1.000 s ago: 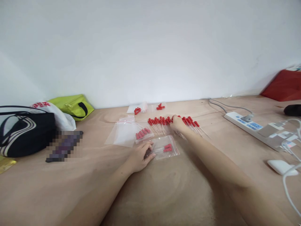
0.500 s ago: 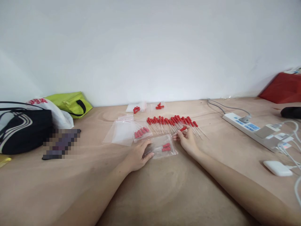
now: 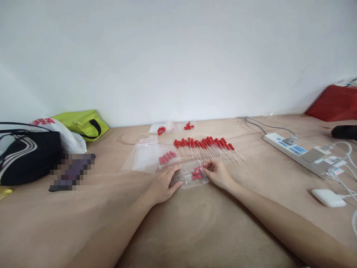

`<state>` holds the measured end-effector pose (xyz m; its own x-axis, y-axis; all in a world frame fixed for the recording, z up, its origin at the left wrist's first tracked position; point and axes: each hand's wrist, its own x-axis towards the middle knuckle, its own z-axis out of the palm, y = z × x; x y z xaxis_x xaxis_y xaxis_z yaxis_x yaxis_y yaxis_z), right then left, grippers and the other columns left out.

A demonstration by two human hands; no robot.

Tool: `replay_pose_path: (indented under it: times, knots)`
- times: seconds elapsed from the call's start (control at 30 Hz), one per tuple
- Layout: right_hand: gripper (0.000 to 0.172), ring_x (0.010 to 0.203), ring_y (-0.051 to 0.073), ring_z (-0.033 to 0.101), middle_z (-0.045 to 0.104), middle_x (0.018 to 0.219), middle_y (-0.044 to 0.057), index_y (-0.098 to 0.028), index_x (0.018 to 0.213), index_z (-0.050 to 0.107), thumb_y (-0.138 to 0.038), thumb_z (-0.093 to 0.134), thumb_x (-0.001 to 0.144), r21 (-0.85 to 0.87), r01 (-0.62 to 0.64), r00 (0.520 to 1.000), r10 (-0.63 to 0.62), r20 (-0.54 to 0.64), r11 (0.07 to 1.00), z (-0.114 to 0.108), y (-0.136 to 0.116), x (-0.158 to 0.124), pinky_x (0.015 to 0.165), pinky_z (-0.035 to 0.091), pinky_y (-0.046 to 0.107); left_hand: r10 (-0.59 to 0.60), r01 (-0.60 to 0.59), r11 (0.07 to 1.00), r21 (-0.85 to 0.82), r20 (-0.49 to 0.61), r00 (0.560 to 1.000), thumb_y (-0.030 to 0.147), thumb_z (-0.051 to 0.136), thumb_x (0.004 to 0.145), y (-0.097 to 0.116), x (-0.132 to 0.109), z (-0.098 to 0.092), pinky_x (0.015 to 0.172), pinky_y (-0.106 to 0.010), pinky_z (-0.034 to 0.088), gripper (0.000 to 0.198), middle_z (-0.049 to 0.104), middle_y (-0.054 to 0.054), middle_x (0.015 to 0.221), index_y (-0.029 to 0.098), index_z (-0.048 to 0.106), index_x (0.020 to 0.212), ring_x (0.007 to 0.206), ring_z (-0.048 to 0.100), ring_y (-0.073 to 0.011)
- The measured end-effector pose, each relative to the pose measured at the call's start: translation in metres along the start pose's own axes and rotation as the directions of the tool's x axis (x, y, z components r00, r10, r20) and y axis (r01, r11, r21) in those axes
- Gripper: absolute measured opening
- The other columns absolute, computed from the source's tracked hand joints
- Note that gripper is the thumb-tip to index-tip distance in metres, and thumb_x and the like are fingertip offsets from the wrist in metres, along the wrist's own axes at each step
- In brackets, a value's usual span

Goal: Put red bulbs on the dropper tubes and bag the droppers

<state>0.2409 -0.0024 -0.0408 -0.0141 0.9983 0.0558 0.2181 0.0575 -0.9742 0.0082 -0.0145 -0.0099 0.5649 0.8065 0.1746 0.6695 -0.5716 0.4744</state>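
Take the clear flat plastic zip bag [image 3: 185,184] on the brown flat worktop [image 3: 192,230] as your clock's centre, twelve facing the pale wall [image 3: 189,67]. Your left hand [image 3: 164,185] is at its nine, your right hand [image 3: 219,173] at its three; red-bulbed slender droppers [image 3: 196,177] lie in it. A loose row of red-bulbed, thin-stemmed droppers [image 3: 206,143] lies behind it, from eleven to two. At ten is a second clear bag of droppers [image 3: 166,158], beside spread clear plastic sleeves [image 3: 143,158]. Well off, the black striped bag [image 3: 30,158] sits at nine, the lime-green fabric bag [image 3: 82,121] at ten, the long white power strip [image 3: 284,145] at two.
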Motion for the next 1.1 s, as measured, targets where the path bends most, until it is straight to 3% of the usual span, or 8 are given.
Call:
replay_pose_path:
  times: [0.2,0.3,0.43,0.6,0.77,0.9,1.0,1.1]
  knots:
    - [0.022,0.057,0.015,0.059,0.067,0.071,0.005,-0.016,0.076,0.065,-0.033,0.051,0.073,-0.042,0.056,0.973,-0.045,0.228,0.998,-0.007,-0.005,0.005,0.053,0.046,0.026,0.003,-0.003,1.0,0.031,0.014,1.0,0.032,0.048,0.082,0.001,0.001,-0.001,0.094,-0.038,0.038,0.042,0.048,-0.009,0.125,0.02,0.037,0.121,0.114,0.045,-0.0221]
    - [0.021,0.061,0.015,0.059,0.068,0.074,0.005,-0.016,0.079,0.066,-0.025,0.048,0.074,-0.307,0.159,0.983,-0.124,0.132,0.938,-0.017,-0.014,0.017,0.059,0.045,0.026,0.012,-0.012,1.0,0.024,0.015,1.0,0.033,0.047,0.083,0.0,0.002,-0.001,0.095,-0.038,0.037,0.041,0.048,-0.008,0.125,0.019,0.038,0.12,0.115,0.044,-0.0213]
    - [0.019,0.083,0.018,0.059,0.065,0.089,0.008,-0.015,0.086,0.062,-0.017,0.047,0.074,-0.67,0.166,0.965,-0.257,-0.039,0.723,-0.021,-0.025,0.044,0.074,0.042,0.027,0.042,-0.042,0.999,0.004,0.018,0.999,0.032,0.046,0.083,-0.001,0.002,-0.001,0.095,-0.037,0.038,0.034,0.049,-0.007,0.124,0.02,0.042,0.115,0.115,0.045,-0.0203]
    - [0.026,0.094,0.022,0.057,0.06,0.1,0.012,-0.014,0.104,0.054,-0.021,0.042,0.081,-0.836,-0.011,0.988,-0.12,-0.092,0.548,-0.003,-0.031,0.07,0.075,0.041,0.029,0.055,-0.056,0.998,0.006,0.024,0.998,0.031,0.046,0.083,0.001,0.002,-0.003,0.094,-0.036,0.038,0.03,0.05,-0.008,0.122,0.019,0.045,0.111,0.114,0.046,-0.0198]
    - [0.028,0.09,0.024,0.059,0.059,0.1,0.015,-0.012,0.107,0.048,-0.013,0.039,0.081,-0.893,-0.08,0.995,-0.024,-0.101,0.443,0.008,-0.035,0.074,0.072,0.042,0.031,0.057,-0.057,0.998,0.018,0.035,0.998,0.031,0.046,0.083,0.001,0.002,-0.004,0.096,-0.036,0.037,0.03,0.05,-0.008,0.123,0.019,0.046,0.11,0.115,0.044,-0.0194]
    - [0.037,0.087,0.025,0.059,0.058,0.099,0.018,-0.009,0.114,0.043,-0.008,0.037,0.078,-0.856,-0.038,0.985,-0.125,-0.118,0.516,-0.001,-0.038,0.066,0.069,0.043,0.032,0.059,-0.059,0.998,0.015,0.031,0.998,0.03,0.047,0.083,0.002,0.002,-0.004,0.096,-0.036,0.038,0.028,0.05,-0.008,0.122,0.019,0.048,0.109,0.115,0.045,-0.0197]
    - [0.048,0.078,0.022,0.059,0.06,0.089,0.014,-0.008,0.125,0.029,-0.013,0.038,0.078,-0.716,0.091,0.957,-0.26,-0.129,0.692,-0.014,-0.034,0.051,0.067,0.044,0.032,0.063,-0.063,0.998,0.015,0.021,0.998,0.03,0.047,0.083,0.002,0.002,-0.004,0.095,-0.036,0.039,0.028,0.051,-0.008,0.122,0.019,0.048,0.108,0.114,0.046,-0.0196]
    - [0.059,0.061,0.017,0.057,0.057,0.076,0.005,-0.012,0.13,0.017,-0.02,0.041,0.078,-0.416,0.154,0.944,-0.258,-0.207,0.896,-0.025,-0.024,0.033,0.058,0.046,0.03,0.061,-0.062,0.998,0.018,0.021,0.998,0.03,0.047,0.083,0.0,0.002,-0.003,0.095,-0.036,0.038,0.028,0.05,-0.008,0.123,0.019,0.048,0.109,0.115,0.045,-0.0198]
